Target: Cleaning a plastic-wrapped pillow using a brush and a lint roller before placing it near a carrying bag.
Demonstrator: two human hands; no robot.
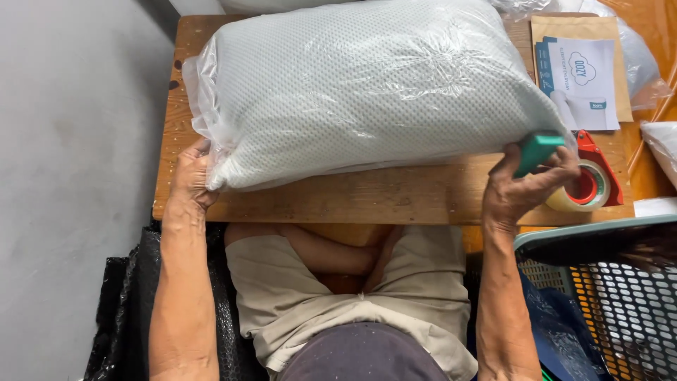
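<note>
Wooden tabletop (395, 201) carried a bagged white pillow (367, 85). Left hand (192, 176) clutched its plastic corner; right hand (525, 185) gripped a teal-handled tape dispenser (582, 176) beside it. Pulling the film taut would likely seal cleaner. Beyond the pillow's right end lay a white-and-teal leaflet (582, 81) on brown card (585, 32).

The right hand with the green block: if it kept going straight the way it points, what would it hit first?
Probably the bagged pillow: the right hand holds the green block at its near right corner, though depth is unclear.
</note>
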